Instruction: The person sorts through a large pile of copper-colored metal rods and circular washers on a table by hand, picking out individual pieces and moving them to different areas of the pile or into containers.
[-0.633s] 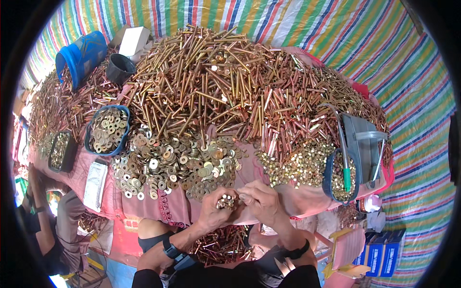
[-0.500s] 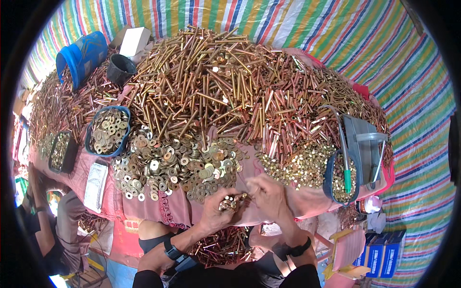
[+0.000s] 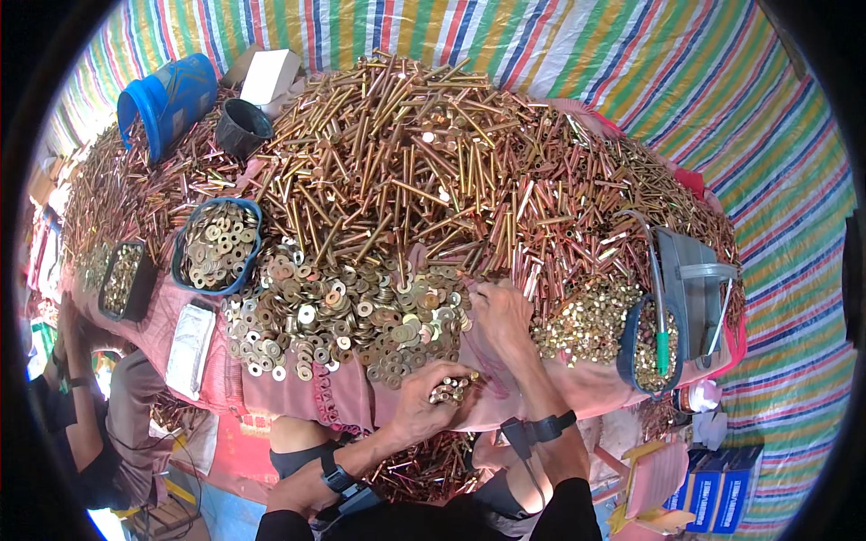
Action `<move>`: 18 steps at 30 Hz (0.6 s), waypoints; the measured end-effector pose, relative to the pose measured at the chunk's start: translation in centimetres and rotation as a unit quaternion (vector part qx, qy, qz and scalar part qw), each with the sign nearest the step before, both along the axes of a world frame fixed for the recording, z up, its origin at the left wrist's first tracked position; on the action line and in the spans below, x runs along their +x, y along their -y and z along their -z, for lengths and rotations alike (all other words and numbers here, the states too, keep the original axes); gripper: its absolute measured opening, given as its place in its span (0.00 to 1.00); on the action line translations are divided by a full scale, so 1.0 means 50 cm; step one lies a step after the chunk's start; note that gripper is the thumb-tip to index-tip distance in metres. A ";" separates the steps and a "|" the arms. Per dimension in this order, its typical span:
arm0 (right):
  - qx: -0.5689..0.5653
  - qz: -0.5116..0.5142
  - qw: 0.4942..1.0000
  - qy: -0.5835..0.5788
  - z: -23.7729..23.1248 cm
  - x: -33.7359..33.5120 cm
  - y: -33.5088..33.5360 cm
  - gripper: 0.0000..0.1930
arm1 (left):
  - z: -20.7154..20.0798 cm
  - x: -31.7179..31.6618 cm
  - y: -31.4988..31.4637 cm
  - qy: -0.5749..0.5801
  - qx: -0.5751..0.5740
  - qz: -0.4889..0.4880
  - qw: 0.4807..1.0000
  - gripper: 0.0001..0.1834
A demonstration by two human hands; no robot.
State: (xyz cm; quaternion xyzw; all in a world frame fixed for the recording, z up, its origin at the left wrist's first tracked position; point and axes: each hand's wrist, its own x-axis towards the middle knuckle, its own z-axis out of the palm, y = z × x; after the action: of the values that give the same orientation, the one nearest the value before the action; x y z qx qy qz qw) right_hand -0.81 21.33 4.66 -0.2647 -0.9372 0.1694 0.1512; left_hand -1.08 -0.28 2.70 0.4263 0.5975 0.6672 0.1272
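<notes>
My left hand [image 3: 433, 397] is closed round a small bundle of bolts [image 3: 453, 389], held above the cloth's near edge with their bright ends showing. My right hand [image 3: 502, 311] is further forward and to the right, its fingers bent together at the right edge of a heap of flat washers [image 3: 361, 311]. Whatever its fingertips hold, if anything, is hidden. Beyond both hands rises a large pile of long brass-coloured bolts [image 3: 424, 194]. To the right of my right hand lies a heap of small nuts [image 3: 586, 325].
A blue-rimmed tub [image 3: 178, 270] holds washers. Nuts fill a dark tub [image 3: 640, 383] and a black tray [image 3: 135, 311]. A grey plastic container [image 3: 690, 298] stands at right; a blue bucket [image 3: 153, 117] lies at back left. A co-worker's arm [image 3: 81, 406] shows at far left.
My right hand has moved forward, away from my left hand, to the edge of the washers. My left hand still holds the bolts. The whole view has shifted slightly.
</notes>
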 end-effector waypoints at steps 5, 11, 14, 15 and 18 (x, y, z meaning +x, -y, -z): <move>0.004 -0.039 0.998 -0.042 0.015 -0.001 -0.005 0.07 | 0.007 0.000 0.003 0.061 0.011 0.024 0.998 0.22; -0.055 -0.099 0.977 -0.183 -0.001 0.026 -0.012 0.05 | 0.014 0.002 0.002 0.138 -0.010 0.030 0.990 0.19; -0.352 -0.046 0.911 -0.211 -0.045 0.083 -0.004 0.06 | 0.014 0.011 0.000 0.146 -0.013 0.003 0.989 0.17; -0.356 -0.046 0.919 -0.161 -0.067 0.111 -0.005 0.07 | 0.015 0.010 0.001 0.135 -0.017 0.000 0.991 0.17; -0.426 -0.094 0.886 -0.156 -0.104 0.170 0.032 0.08 | 0.019 0.005 0.006 0.125 -0.024 0.013 0.992 0.15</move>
State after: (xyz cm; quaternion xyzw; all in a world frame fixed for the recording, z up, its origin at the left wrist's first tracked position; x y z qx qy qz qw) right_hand 7.68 19.73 9.84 -0.1843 -0.7597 0.6048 0.1519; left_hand -0.81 -0.56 1.74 0.3440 0.5874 0.6989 0.2195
